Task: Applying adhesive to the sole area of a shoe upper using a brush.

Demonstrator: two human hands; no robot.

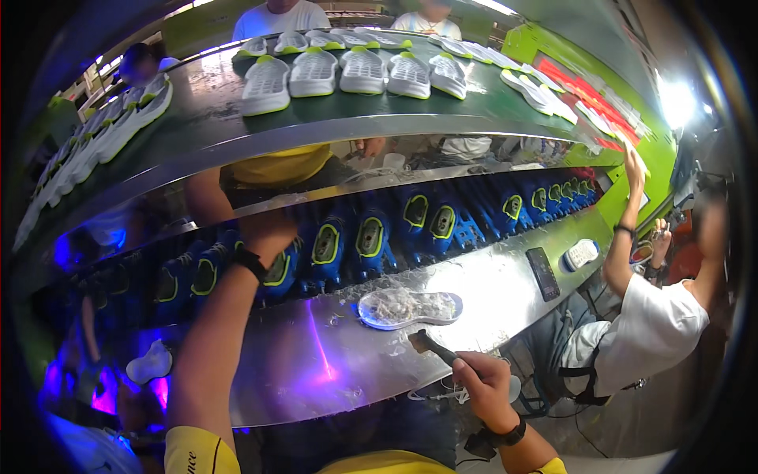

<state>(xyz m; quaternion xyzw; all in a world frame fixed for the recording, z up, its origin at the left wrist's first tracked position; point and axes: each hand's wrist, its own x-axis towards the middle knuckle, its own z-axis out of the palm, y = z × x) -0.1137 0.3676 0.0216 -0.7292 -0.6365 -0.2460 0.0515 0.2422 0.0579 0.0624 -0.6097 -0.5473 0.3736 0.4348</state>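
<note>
My right hand is closed around the dark handle of a small brush, whose brownish tip points up and left. Just beyond the brush, a shoe sole lies on the metal bench, its inner face covered with a whitish, patchy layer. My left arm reaches forward to the row of blue shoes, and my left hand is over a blue shoe upper with a yellow-green collar. The fingers of that hand are dim and mostly hidden, so their grip does not show.
More blue shoes stand along a lower shelf. Above it, a green conveyor carries several white soles. A phone and a small white sole lie on the bench. A co-worker reaches up at the right.
</note>
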